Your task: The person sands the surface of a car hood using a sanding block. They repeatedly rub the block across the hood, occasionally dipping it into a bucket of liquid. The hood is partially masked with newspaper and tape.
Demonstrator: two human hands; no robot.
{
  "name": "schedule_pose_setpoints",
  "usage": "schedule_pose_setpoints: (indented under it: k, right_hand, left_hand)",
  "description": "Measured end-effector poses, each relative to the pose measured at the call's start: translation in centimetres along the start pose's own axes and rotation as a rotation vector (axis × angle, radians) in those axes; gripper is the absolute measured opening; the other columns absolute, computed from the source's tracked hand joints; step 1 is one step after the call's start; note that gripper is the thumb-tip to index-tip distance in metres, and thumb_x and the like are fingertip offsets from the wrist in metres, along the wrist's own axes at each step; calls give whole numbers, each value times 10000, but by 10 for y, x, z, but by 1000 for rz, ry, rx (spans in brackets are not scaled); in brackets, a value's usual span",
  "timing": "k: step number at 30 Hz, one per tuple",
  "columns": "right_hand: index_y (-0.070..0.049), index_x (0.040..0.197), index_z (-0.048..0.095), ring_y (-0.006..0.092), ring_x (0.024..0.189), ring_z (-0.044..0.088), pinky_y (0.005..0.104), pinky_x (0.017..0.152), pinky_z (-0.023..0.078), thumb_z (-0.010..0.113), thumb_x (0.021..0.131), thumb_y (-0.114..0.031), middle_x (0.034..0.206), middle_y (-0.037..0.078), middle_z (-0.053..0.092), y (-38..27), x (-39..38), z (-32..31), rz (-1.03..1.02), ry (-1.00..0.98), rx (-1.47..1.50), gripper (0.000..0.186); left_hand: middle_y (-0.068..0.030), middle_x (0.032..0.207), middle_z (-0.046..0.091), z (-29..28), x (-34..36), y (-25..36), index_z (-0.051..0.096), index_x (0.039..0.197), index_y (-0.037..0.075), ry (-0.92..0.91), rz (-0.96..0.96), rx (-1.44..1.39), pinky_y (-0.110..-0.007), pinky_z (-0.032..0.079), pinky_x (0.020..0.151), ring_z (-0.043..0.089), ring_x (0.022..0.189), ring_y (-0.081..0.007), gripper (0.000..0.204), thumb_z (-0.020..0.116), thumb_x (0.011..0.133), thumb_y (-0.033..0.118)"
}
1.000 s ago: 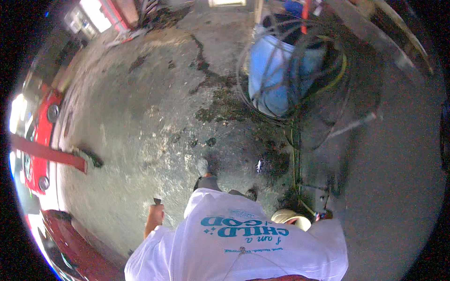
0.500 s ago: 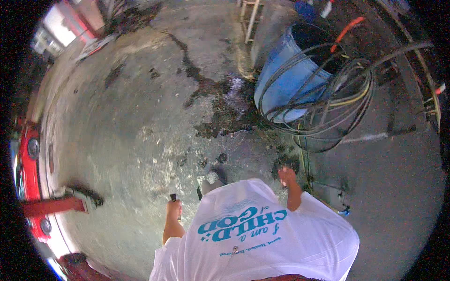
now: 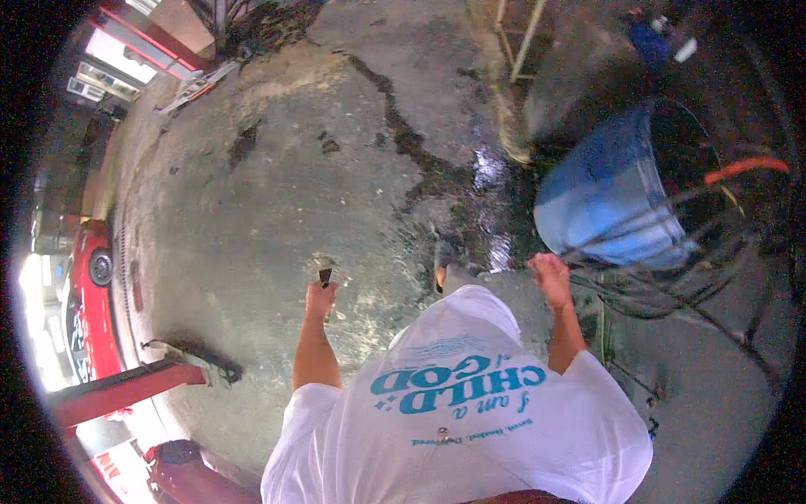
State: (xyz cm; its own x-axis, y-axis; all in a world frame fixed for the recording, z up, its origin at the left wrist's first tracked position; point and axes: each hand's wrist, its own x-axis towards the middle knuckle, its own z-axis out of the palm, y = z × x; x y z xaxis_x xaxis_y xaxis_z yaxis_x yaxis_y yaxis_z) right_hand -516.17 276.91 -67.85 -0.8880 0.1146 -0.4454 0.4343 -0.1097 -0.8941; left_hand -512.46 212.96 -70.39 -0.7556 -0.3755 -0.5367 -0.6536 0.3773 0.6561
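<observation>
My left hand [image 3: 320, 300] is closed around a small tool [image 3: 325, 276]. A dark, flat, wedge-shaped end sticks out past the fingers; the fist hides most of the rest. Both arms reach forward from a white T-shirt, over the concrete floor. My right hand [image 3: 550, 279] has its fingers curled in, and I see nothing in it. From this angle it appears close to the blue barrel [image 3: 600, 193] and a loose bundle of dark hose [image 3: 672, 290], though I cannot tell whether it touches either. Below me a shoe [image 3: 440, 277] shows partly, ahead of the shirt hem.
Dark wet stains [image 3: 411, 147] run across the concrete floor [image 3: 277, 202]. A red lift arm [image 3: 134, 388] juts in at the left, near a red car [image 3: 94, 294]. A pale metal frame [image 3: 525, 42] stands at the back, left of the barrel, which has an orange-red piece [image 3: 745, 170] beside its mouth.
The barrel and hoses have shifted right in view, while more of the red car and lift arm shows. Both my hands have moved up in the picture; the left still holds the tool.
</observation>
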Motion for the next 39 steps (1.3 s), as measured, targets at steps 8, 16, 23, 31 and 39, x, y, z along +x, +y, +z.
schedule_pose_setpoints:
  k: [8, 16, 23, 31, 39]
  right_hand:
    - [-122, 798, 607, 169, 672, 628, 289, 565, 444, 737, 885, -186, 863, 34, 702, -400, 75, 91, -1000, -246, -174, 169]
    - [-228, 810, 777, 160, 670, 576, 322, 587, 380, 858, 657, -320, 899, -8, 648, -598, 197, 309, -1106, -1356, 52, 196]
    - [-10, 907, 805, 53, 461, 433, 256, 354, 306, 869, 829, -296, 1129, 65, 782, -685, 404, 456, -776, -1684, 316, 303]
    - [-89, 970, 718, 239, 778, 663, 338, 582, 507, 663, 982, -179, 1142, 199, 745, -763, 623, 453, -1025, -1579, 340, 106]
    - [-106, 1046, 716, 360, 1068, 702, 575, 771, 554, 739, 871, -348, 1130, 290, 738, -809, 813, 432, -740, -1319, 1024, 300]
  left_hand:
    - [-88, 549, 576, -33, 89, -9, 597, 671, 72, -40, -577, -173, -409, 430, 422, 548, 424, -232, 318, 690, 907, 264]
    - [-72, 622, 572, -7, 190, 46, 610, 801, 80, -242, -314, -150, -442, 425, 461, 547, 487, -242, 213, 678, 912, 249]
    - [-70, 593, 550, -16, 391, 234, 634, 833, 76, -124, -538, -188, -431, 395, 435, 549, 488, -232, 135, 694, 861, 194]
    - [-85, 648, 554, -16, 560, 459, 613, 908, 71, -206, -636, -195, -377, 372, 424, 535, 498, -217, 204, 724, 850, 232]
    - [-79, 719, 568, -13, 783, 493, 597, 894, 108, -146, -558, -284, -439, 443, 454, 581, 576, -230, 169, 696, 905, 245]
